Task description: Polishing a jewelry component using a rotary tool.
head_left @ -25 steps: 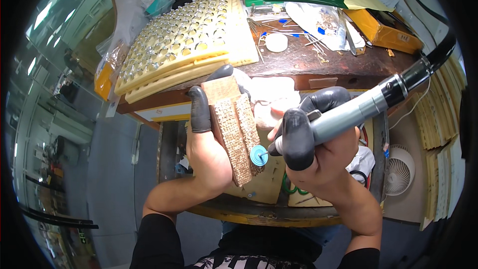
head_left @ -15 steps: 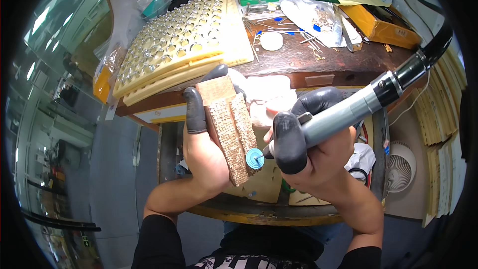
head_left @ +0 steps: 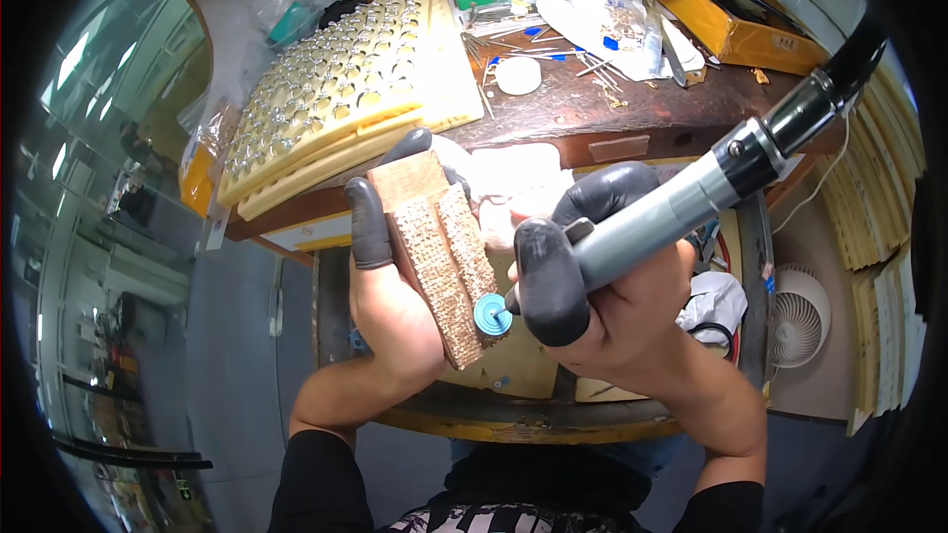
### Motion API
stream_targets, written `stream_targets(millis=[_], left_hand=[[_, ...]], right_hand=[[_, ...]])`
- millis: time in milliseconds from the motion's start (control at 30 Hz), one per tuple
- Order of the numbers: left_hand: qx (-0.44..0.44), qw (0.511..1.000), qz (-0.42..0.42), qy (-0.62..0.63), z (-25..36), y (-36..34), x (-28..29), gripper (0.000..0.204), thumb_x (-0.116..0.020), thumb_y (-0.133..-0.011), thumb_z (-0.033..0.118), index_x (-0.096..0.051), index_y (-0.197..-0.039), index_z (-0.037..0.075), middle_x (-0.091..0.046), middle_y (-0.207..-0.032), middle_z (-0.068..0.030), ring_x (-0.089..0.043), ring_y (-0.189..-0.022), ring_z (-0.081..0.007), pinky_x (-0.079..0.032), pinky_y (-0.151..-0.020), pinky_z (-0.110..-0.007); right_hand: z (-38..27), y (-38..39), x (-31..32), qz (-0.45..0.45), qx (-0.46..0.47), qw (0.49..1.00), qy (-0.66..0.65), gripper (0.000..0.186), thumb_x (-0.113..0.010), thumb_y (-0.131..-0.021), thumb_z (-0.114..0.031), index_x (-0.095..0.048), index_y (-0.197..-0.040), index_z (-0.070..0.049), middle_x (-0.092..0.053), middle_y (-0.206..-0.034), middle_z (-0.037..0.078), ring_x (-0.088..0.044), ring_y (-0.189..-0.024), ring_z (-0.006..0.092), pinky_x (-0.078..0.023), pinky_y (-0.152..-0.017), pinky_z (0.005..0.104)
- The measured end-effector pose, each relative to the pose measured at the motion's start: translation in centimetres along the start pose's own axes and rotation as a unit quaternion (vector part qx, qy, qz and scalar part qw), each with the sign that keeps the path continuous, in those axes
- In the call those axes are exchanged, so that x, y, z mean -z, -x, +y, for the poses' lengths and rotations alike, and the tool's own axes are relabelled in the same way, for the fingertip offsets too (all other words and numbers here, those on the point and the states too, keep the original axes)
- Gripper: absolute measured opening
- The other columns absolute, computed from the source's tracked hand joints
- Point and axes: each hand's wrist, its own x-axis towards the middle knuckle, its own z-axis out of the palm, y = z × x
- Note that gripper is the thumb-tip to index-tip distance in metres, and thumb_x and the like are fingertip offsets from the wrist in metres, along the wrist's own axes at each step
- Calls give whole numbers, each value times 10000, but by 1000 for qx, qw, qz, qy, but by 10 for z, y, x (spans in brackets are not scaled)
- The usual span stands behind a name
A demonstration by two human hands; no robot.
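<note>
My left hand [head_left: 391,308], in black finger covers, is closed around a wooden block [head_left: 407,181]. Two strips of the block's face look rough and gritty, with a groove running between them. My right hand [head_left: 632,328], its thumb and forefinger also covered in black, grips a grey and black rotary handpiece [head_left: 671,222] slanting down to the left. A small blue disc [head_left: 491,315] is mounted on the handpiece's tip. It sits at the block's lower right edge and appears to touch it. Whether the disc is spinning cannot be made out.
Stacked yellow trays [head_left: 355,89] of round metal pieces stand at the back left of the dark bench [head_left: 632,118]. Behind are a white round lid [head_left: 518,76], several thin metal bits and an orange box [head_left: 741,38]. Below the hands is an open drawer [head_left: 553,424]; right stands a white fan [head_left: 798,316].
The whole view has shifted slightly, so bench and hands appear a little further left. Both hands keep their grips, and the disc stays at the same edge of the block.
</note>
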Motion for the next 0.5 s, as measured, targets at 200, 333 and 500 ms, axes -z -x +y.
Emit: stream_targets(millis=[200, 333, 500], left_hand=[[7, 1000, 4, 6, 0, 1, -5, 616, -350, -1043, 562, -437, -1428, 89, -565, -1099, -77, -592, -993, -240, -501, -913, -430], [10, 1000, -3, 0, -1, 1, -6, 611, -351, -1043, 560, -448, -1420, 90, -560, -1084, -72, -582, -958, -227, -495, -894, -414], [5, 999, 23, -48, 2, 2, -10, 601, -354, -1044, 556, -467, -1408, 92, -555, -1069, -66, -563, -956, -213, -491, -855, -393]], right_hand=[[-1, 1, -2, 23, -33, 998, -39, 86, -652, -882, 3, -591, -867, 62, -633, -595, 37, -610, -530, 97, -486, -547, 244], [-1, -1, 0, 26, -8, 1000, -14, 116, -689, -849, -5, -594, -871, 58, -628, -684, 70, -590, -555, 110, -472, -536, 258], [-2, -1, 2, 30, 6, 999, -19, 134, -711, -826, -14, -597, -857, 49, -612, -698, 78, -569, -556, 121, -461, -528, 268]])
